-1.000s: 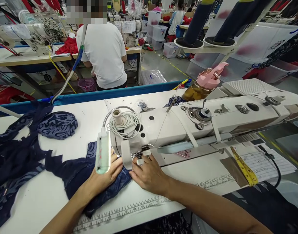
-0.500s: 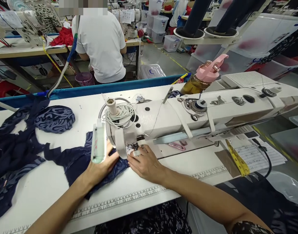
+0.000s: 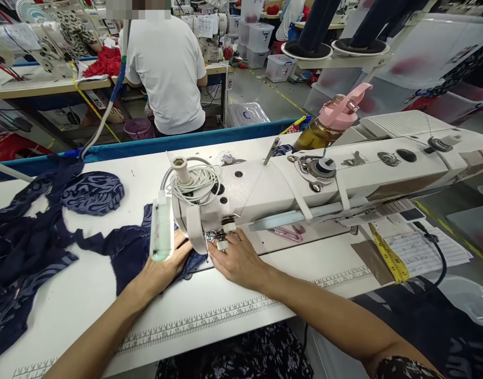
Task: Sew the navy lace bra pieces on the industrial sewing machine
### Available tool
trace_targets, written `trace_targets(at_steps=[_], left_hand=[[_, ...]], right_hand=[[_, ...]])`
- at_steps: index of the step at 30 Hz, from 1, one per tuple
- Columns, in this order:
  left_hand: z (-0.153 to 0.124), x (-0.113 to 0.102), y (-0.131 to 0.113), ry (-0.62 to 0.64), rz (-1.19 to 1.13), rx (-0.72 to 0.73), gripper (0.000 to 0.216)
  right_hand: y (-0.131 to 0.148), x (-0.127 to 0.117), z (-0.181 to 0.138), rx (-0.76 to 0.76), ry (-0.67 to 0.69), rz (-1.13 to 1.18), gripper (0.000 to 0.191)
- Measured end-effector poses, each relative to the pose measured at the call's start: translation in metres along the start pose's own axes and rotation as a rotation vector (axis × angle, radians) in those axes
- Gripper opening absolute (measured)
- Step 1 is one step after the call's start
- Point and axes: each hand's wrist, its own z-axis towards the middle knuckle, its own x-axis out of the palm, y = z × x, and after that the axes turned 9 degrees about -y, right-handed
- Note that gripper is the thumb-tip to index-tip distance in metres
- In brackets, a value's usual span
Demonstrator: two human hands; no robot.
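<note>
Dark navy patterned fabric (image 3: 127, 255) lies on the white table and runs under the head of a white sewing machine (image 3: 257, 181). My left hand (image 3: 164, 268) rests flat on this fabric with the fingers stretched forward. Part of that hand is behind the machine head and its pale green guard (image 3: 161, 231). Close to the presser foot (image 3: 214, 235), my right hand (image 3: 235, 258) has its fingers bent and held together beside the fabric's edge. Its fingertips are partly covered by white knobs (image 3: 229, 227), so what they pinch cannot be made out.
More navy fabric (image 3: 12, 295) is heaped at the left, beside a rounded patterned piece (image 3: 93, 193). A pink-lidded bottle (image 3: 328, 123) stands behind the machine. Papers (image 3: 423, 247) and a yellow tape measure (image 3: 387, 252) lie right. A person in a white shirt (image 3: 162, 73) sits ahead.
The fabric near my left hand has shifted away from me, and its near corner has drawn in toward the machine. Both hands stay close to the presser foot. The view has tilted slightly.
</note>
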Motion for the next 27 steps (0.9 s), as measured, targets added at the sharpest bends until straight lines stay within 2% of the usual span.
trace_targets(at_steps=[3,7,19,23,27], left_hand=[[-0.001,-0.003,-0.015,0.022,-0.039,-0.053,0.036],[-0.011,-0.001,-0.03,-0.011,-0.064,-0.064,0.04],[-0.008,0.003,-0.006,0.016,-0.102,-0.055,0.042],[-0.006,0.001,-0.013,0.015,-0.076,-0.09,0.041],[-0.008,-0.002,-0.027,-0.091,-0.049,-0.092,0.037]], right_hand=[[0.002,-0.005,0.0,-0.015,0.024,0.029,0.017],[0.002,-0.007,0.001,-0.025,0.051,0.033,0.015],[-0.002,0.002,0.002,-0.005,-0.016,-0.008,0.015],[-0.005,0.001,0.0,0.051,-0.049,0.001,0.02],[-0.004,-0.001,-0.003,0.099,-0.101,0.019,0.023]])
